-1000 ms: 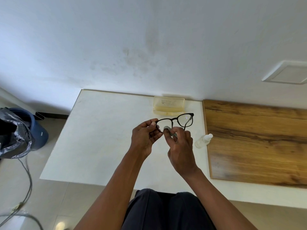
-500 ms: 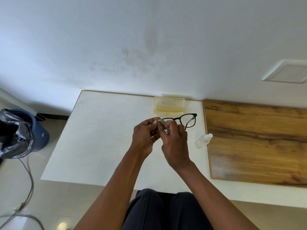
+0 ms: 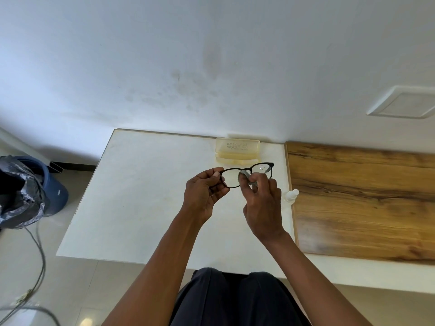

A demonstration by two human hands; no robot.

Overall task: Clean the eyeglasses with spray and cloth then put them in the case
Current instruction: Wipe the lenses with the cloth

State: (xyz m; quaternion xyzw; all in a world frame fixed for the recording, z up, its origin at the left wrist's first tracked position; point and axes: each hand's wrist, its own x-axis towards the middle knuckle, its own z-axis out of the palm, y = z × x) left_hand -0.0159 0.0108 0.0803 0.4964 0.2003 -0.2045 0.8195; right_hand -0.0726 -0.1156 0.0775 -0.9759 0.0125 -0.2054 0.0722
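Observation:
I hold black-framed eyeglasses (image 3: 263, 166) in the air above the white table (image 3: 141, 196). My left hand (image 3: 203, 194) pinches the frame's left end. My right hand (image 3: 261, 203) pinches a small grey cloth (image 3: 244, 175) against the frame near the bridge, between the two lenses. A pale yellow translucent case (image 3: 237, 150) stands open at the table's far edge, just beyond the glasses. A small clear spray bottle (image 3: 290, 196) with a white cap lies on the table to the right of my right hand, partly hidden by it.
A wooden board (image 3: 362, 198) covers the table's right part. A blue bin with a black bag (image 3: 26, 191) stands on the floor at the left, with cables (image 3: 40, 250) trailing below it. A white wall rises behind the table. My dark trousers (image 3: 235, 300) are at the near edge.
The glasses have tilted level and shifted slightly left. My right hand with the cloth has moved from the left lens toward the bridge and right lens.

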